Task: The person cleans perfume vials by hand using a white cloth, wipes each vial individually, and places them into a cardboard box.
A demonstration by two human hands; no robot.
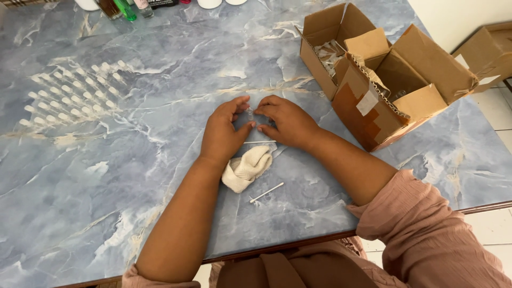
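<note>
A blue marbled table [106, 202] fills the frame, with pale tiled floor at the right edge. At upper right, two open cardboard boxes [373, 74] hold crumpled packing; rows of small clear vials [74, 96] lie at upper left. At centre, the left hand [223, 133] and right hand [288, 121] pinch a tiny clear vial [249, 112] between their fingertips. Just below lie a white cloth [246, 168] and a cotton swab [266, 192].

The counter [106, 176] was blue-grey marble with white and tan veins. The cloth [246, 168] was cream, the cardboard boxes [389, 80] brown, and the sleeve [426, 234] dusty pink.
</note>
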